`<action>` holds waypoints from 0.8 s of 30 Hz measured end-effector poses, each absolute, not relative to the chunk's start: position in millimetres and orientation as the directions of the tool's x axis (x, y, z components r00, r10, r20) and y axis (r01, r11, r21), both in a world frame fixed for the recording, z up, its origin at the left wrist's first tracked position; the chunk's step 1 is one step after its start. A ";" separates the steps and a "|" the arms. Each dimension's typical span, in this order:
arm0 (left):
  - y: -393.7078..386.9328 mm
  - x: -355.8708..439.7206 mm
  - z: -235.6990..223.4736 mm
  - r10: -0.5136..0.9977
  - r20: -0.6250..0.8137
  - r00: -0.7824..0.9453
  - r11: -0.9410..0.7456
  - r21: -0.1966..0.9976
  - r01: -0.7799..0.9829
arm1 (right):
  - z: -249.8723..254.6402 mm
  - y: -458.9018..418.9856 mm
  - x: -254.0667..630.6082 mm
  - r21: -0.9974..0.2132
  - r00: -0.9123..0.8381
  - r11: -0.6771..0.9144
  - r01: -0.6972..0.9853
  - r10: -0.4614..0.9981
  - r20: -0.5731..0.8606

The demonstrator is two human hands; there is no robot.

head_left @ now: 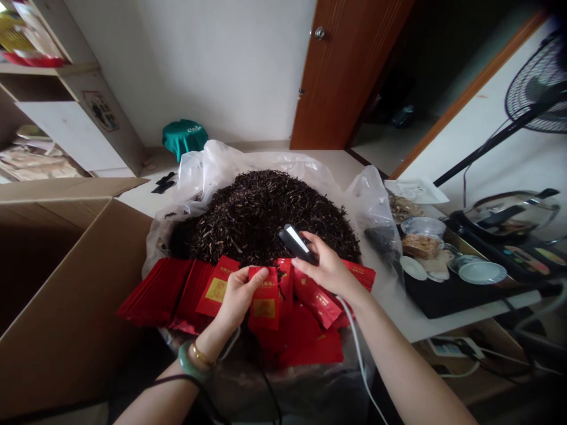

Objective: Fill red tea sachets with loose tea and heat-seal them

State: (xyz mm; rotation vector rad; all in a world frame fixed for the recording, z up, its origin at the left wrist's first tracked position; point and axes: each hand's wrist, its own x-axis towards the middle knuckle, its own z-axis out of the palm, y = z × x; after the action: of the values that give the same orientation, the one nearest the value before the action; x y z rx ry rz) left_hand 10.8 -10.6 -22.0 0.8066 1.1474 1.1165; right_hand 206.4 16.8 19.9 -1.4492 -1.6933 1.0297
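Observation:
Between the thumb and fingers of my left hand [241,292] a red tea packet [264,310] with a gold square is pinched at its top. My right hand [325,265] grips a small black handheld device [296,243] with a white strip along it, just right of the packet and above the tea. A white cord [354,336] hangs below my right wrist. Beyond both hands rises a large heap of dark loose tea leaves [270,206] in a clear plastic bag [217,162]. Several red packets [155,292] lie in rows and overlapping piles along its near edge.
An open cardboard box [84,283] stands at the left. To the right, a table holds a black tray [438,301], small dishes [482,271] and a glass-lidded pot [514,212]. A fan [538,88] leans in at upper right. Behind are a teal-covered stool [183,136] and a wooden door [341,77].

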 end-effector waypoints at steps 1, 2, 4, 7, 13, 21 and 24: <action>-11.4 11.7 -21.9 0.958 -0.286 0.039 0.286 0.925 -0.250 | 19.0 14.4 199.6 -0.917 -0.174 0.059 0.394 0.985 -0.012; -12.4 12.6 -21.6 0.956 -0.287 0.055 0.292 0.926 -0.241 | 18.2 11.7 192.2 -0.938 -0.201 0.053 0.342 0.979 -0.018; -14.3 14.3 -20.3 0.956 -0.284 0.078 0.295 0.930 -0.220 | 16.8 6.2 178.8 -0.956 -0.235 0.049 0.290 0.972 -0.021; -15.9 15.5 -18.1 0.955 -0.274 0.113 0.291 0.939 -0.183 | 15.4 1.4 168.1 -0.948 -0.210 0.040 0.316 0.977 -0.029; -12.0 10.1 -14.4 0.956 -0.246 0.160 0.267 0.955 -0.128 | 19.9 6.9 177.3 -0.930 -0.195 0.082 0.359 0.981 0.011; 19.8 -43.3 -4.3 0.989 -0.013 -0.146 0.084 0.867 0.492 | 1.4 39.6 235.4 -0.543 -0.046 0.046 0.839 0.999 0.012; 26.6 -53.4 1.0 0.984 0.084 -0.154 0.066 0.639 0.766 | -13.7 47.3 246.7 -0.332 -0.033 0.032 0.943 0.999 0.003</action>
State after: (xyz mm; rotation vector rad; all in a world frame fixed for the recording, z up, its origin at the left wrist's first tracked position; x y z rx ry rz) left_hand -53.4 26.6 1.0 1.7451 1.9778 0.7991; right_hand 246.7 47.3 -13.7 -2.0047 -2.0723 0.3502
